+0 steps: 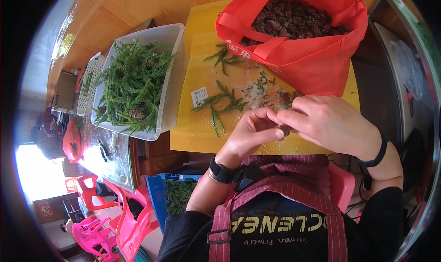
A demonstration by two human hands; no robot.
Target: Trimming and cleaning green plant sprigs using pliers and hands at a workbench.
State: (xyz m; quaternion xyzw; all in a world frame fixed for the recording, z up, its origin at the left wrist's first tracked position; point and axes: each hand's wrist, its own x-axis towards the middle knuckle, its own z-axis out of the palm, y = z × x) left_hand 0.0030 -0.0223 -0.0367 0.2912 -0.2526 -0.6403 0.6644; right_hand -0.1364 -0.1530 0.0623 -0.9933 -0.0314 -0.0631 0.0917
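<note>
Over the near edge of a yellow tabletop (183,140), my left hand (255,131) and my right hand (324,122) meet with fingertips pinched. Between them shows a bit of something small and brownish, mostly covered by the fingers; its kind I cannot tell. Just beyond the fingers a brown pine cone (285,97) shows beside my right hand. Artificial green pine sprigs (225,101) lie left of my hands, near a white printed label (199,95). White flakes (254,91) are scattered around small green bits.
A red fabric bag (317,62) full of pine cones (294,20) stands at the far right of the tabletop. To the left, a clear plastic box (171,92) holds many green sprigs (138,73) with some cones. Lower down are a blue crate (158,195) and pink chairs (131,220).
</note>
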